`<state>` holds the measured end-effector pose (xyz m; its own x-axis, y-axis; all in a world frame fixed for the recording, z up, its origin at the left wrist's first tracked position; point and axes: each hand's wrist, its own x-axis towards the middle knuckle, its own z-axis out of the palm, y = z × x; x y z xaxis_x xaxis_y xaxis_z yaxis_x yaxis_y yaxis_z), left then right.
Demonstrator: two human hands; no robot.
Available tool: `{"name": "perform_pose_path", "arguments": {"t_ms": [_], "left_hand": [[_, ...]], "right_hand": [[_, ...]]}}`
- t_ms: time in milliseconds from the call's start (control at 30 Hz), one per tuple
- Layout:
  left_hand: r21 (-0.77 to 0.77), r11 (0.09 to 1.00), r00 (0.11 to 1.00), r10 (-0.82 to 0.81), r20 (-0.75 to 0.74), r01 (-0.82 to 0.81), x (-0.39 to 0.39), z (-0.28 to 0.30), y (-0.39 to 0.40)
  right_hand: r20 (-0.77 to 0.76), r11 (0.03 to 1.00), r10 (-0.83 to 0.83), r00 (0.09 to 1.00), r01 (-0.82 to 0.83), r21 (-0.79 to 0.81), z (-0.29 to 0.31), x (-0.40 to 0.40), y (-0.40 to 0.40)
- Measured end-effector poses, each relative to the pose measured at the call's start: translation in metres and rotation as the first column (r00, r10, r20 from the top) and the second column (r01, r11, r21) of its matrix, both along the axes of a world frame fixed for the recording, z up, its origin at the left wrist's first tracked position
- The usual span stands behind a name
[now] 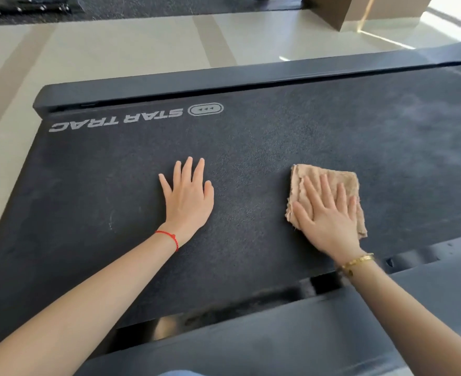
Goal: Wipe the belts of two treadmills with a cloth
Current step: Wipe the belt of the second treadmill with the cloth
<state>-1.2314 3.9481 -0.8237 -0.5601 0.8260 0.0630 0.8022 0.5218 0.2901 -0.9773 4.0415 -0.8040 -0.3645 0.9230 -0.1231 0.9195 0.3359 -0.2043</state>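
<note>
The single head view looks steeply down from close above the near side rail [278, 332] of the treadmill, facing across its belt [251, 137] toward the pale floor [142, 47] beyond.

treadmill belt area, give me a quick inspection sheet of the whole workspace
surface: dark treadmill belt, STAR TRAC logo near its far left corner, faint pale smudges
job's things: beige cloth folded flat on the belt, right of centre
clutter: nothing seen
grippers: left hand flat and open on bare belt; right hand pressed flat on the cloth
cables: nothing seen
surroundings: side rail beyond the belt, pale tiled floor, dark equipment at the top edge, unclear
</note>
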Motion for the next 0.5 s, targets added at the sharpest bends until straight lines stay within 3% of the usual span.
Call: {"name": "perform_pose_path", "arguments": {"t_ms": [67,200,300,367,500], "left_hand": [[0.006,1.0,1.0,0.023,-0.016,-0.023,0.002,-0.002,0.009],[0.036,0.998,0.998,0.045,-0.047,-0.044,0.002,-0.004,0.03],[0.043,0.997,0.996,0.06,-0.073,-0.057,-0.005,-0.005,0.044],[0.031,0.997,0.995,0.076,-0.062,-0.074,-0.008,-0.007,0.05],[0.021,0.995,0.991,0.101,-0.093,-0.099,-0.006,-0.014,0.055]], "right_hand": [[0.0,0.999,0.035,0.999,-0.035,0.041,-0.003,-0.015,-0.004],[-0.036,0.941,0.323,0.946,-0.317,0.122,-0.01,-0.037,-0.021],[-0.058,0.893,0.437,0.898,-0.426,0.144,-0.013,-0.034,0.001],[-0.053,0.89,0.442,0.895,-0.431,0.148,-0.015,-0.03,0.035],[-0.018,0.972,0.231,0.973,-0.23,0.045,-0.012,-0.049,0.132]]}}
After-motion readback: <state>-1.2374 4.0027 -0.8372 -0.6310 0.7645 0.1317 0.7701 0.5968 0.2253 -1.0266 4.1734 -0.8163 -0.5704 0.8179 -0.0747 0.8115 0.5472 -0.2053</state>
